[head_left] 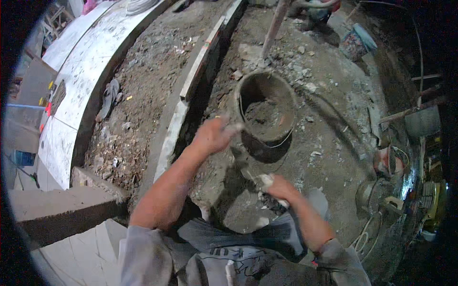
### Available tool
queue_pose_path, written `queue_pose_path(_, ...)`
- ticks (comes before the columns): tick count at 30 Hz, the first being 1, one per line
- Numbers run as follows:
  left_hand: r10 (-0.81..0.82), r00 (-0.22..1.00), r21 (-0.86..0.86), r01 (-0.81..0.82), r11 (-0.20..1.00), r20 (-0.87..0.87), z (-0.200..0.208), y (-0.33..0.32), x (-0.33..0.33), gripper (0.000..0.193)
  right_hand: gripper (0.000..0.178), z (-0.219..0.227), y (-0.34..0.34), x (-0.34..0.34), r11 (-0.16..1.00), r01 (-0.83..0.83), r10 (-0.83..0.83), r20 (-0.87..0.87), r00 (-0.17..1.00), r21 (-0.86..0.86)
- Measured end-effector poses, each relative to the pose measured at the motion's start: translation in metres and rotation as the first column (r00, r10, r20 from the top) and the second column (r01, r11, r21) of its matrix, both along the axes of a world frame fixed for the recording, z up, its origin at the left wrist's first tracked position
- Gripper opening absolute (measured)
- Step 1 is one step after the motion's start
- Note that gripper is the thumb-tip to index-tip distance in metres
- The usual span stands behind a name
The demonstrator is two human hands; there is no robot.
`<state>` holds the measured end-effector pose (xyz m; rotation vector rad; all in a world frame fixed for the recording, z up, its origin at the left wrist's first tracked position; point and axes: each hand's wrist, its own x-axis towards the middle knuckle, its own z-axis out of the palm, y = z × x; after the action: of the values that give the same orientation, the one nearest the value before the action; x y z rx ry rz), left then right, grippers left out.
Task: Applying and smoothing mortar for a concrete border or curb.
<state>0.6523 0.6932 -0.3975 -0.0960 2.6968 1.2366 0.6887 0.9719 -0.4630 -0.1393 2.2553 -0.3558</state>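
A round, mud-caked bucket (287, 90) stands on the dirt in front of me, with wet grey mortar (265, 116) in its bottom. Its thin wire handle hangs down over the near side. My left hand (213, 135) reaches to the bucket's left rim, slightly blurred, with fingers stretched out and apart; whether they touch the rim I cannot tell. Closer to my body, my right hand (280, 187) is closed around a thin grey tool (244, 168), perhaps a trowel, that points toward the bucket. Its far end blends into the ground.
A straight wooden board (202, 59) lies along a narrow trench to the left. Beyond are rubble, a dark sandal (109, 99) and a pale slab edge (90, 81). A concrete beam (67, 202) juts in at lower left. A pole (275, 28) rises behind the bucket; another bucket (357, 43) stands far right.
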Motion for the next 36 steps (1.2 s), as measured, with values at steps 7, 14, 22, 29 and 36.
queue_pose_path(7,0.481,0.872,0.105,-0.471,0.876,-0.095,-0.065,0.006,-0.066,0.078,0.043,0.145,0.090,-0.028,0.992,-0.124,0.124,-0.086,0.989,0.003)
queue_pose_path(14,0.563,0.826,0.208,-0.549,0.809,-0.010,-0.128,0.079,-0.069,0.081,0.044,0.157,0.119,-0.050,0.965,-0.198,0.251,-0.405,0.879,0.170)
queue_pose_path(22,0.510,0.853,0.449,-0.501,0.739,0.112,-0.180,0.063,-0.053,0.087,0.036,0.186,0.087,-0.096,0.890,-0.455,0.451,-0.129,0.883,-0.007)
queue_pose_path(29,0.335,0.941,0.595,-0.293,0.748,0.043,-0.107,0.134,-0.037,0.081,0.031,0.156,0.098,-0.174,0.840,-0.249,0.492,-0.485,0.723,0.482)
queue_pose_path(36,0.227,0.943,0.469,-0.090,0.879,-0.244,-0.140,0.146,-0.035,0.072,0.016,0.029,0.078,-0.212,0.773,-0.271,0.615,-0.574,0.540,0.573)
